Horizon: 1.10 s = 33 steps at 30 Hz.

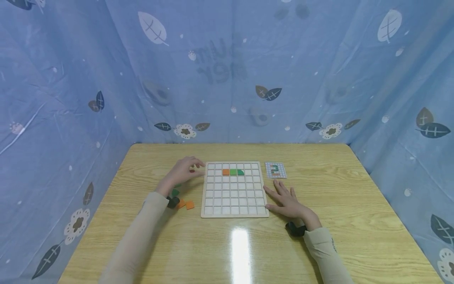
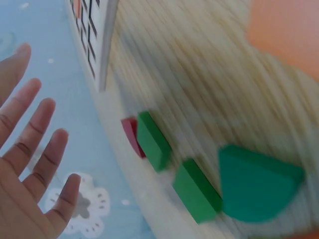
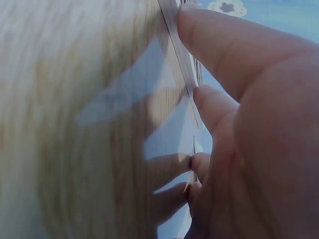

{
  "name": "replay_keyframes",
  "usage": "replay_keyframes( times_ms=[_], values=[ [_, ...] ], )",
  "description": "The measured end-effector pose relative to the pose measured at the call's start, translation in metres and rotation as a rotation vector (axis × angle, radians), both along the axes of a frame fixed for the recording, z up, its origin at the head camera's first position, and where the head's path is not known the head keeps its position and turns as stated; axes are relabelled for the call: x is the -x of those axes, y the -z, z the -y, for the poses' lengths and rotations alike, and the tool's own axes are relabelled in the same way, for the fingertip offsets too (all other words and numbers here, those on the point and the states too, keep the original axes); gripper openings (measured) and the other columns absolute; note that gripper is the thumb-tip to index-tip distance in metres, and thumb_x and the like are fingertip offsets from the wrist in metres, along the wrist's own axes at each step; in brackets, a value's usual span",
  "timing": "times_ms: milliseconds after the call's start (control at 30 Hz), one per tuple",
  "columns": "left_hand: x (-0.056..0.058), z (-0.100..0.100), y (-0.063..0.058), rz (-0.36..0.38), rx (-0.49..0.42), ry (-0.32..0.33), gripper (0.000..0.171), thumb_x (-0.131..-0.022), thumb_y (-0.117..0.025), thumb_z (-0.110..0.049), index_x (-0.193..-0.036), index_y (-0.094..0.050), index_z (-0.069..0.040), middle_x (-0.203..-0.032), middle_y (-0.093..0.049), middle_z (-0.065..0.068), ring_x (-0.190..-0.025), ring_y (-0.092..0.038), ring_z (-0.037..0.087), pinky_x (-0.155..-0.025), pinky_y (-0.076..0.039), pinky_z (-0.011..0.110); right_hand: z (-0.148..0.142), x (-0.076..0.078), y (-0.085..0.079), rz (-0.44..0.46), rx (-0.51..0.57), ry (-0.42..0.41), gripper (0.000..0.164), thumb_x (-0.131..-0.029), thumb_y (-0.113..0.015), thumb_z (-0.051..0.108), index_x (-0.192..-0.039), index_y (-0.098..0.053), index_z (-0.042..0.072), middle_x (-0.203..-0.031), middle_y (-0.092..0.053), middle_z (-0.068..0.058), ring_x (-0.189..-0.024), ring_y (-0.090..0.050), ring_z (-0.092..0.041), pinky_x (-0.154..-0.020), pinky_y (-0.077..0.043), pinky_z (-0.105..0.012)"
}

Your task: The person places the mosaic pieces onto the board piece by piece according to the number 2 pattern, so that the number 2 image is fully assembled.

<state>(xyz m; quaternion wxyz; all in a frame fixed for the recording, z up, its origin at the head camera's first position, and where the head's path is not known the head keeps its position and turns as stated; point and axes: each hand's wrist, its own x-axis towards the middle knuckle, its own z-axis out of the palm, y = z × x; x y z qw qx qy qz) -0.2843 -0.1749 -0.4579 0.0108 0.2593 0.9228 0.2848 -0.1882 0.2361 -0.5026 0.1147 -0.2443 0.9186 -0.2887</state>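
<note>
A white grid board with a pale frame lies flat on the table. In its second row from the far side sit an orange square, a light green square and a dark green rounded tile. My left hand hovers beside the board's left edge; the left wrist view shows its fingers spread and holding nothing. Under it lie two green tiles, a red tile and a teal rounded tile. My right hand rests with fingers spread, thumb and index fingertip at the board's right edge.
A small pattern card lies right of the board. Orange tiles lie by the left wrist. Blue printed curtains hang behind and on both sides of the wooden table.
</note>
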Motion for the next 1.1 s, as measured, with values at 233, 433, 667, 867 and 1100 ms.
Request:
replay_keyframes(
  times_ms=[233,433,667,867,1100],
  values=[
    [-0.002,0.015,0.004,-0.048,0.029,-0.007,0.033,-0.083,-0.070,-0.030,-0.110,-0.065,-0.012,-0.099,-0.063,0.009,-0.093,-0.057,0.025,-0.082,-0.045,0.042,0.001,-0.001,0.000,0.011,0.010,0.006,0.067,-0.092,-0.053,0.040,-0.148,-0.024,0.017,-0.153,0.000,-0.023,-0.139,0.008,-0.044,-0.101,0.012,-0.066],
    [-0.005,0.025,0.008,-0.021,0.043,-0.038,0.033,-0.082,-0.070,-0.028,-0.109,-0.066,-0.010,-0.096,-0.063,0.005,-0.091,-0.058,0.024,-0.080,-0.046,0.042,0.001,-0.001,0.000,0.014,0.011,0.006,0.067,-0.092,-0.053,0.040,-0.148,-0.024,0.017,-0.153,0.000,-0.023,-0.138,0.008,-0.044,-0.101,0.012,-0.066],
    [-0.010,0.036,0.012,0.045,0.070,-0.096,0.033,-0.082,-0.071,-0.030,-0.110,-0.066,-0.014,-0.102,-0.062,0.003,-0.094,-0.058,0.023,-0.082,-0.048,0.042,0.001,-0.001,-0.001,0.014,0.015,0.004,0.067,-0.092,-0.053,0.039,-0.148,-0.024,0.017,-0.153,0.000,-0.023,-0.139,0.008,-0.043,-0.101,0.013,-0.066],
    [-0.012,0.045,0.015,0.022,0.107,-0.087,0.034,-0.082,-0.071,-0.031,-0.110,-0.065,-0.013,-0.102,-0.063,0.005,-0.094,-0.058,0.023,-0.081,-0.047,0.044,0.001,-0.002,-0.002,0.018,0.013,0.001,0.067,-0.092,-0.054,0.039,-0.148,-0.024,0.016,-0.153,0.001,-0.023,-0.139,0.009,-0.043,-0.101,0.012,-0.066],
    [-0.014,0.053,0.017,-0.001,0.140,-0.083,0.036,-0.080,-0.072,-0.033,-0.108,-0.066,-0.012,-0.101,-0.064,0.006,-0.091,-0.058,0.024,-0.078,-0.046,0.046,0.001,-0.002,-0.002,0.016,0.012,-0.001,0.067,-0.092,-0.054,0.038,-0.148,-0.023,0.015,-0.153,0.001,-0.023,-0.139,0.009,-0.043,-0.101,0.012,-0.066]
  ],
)
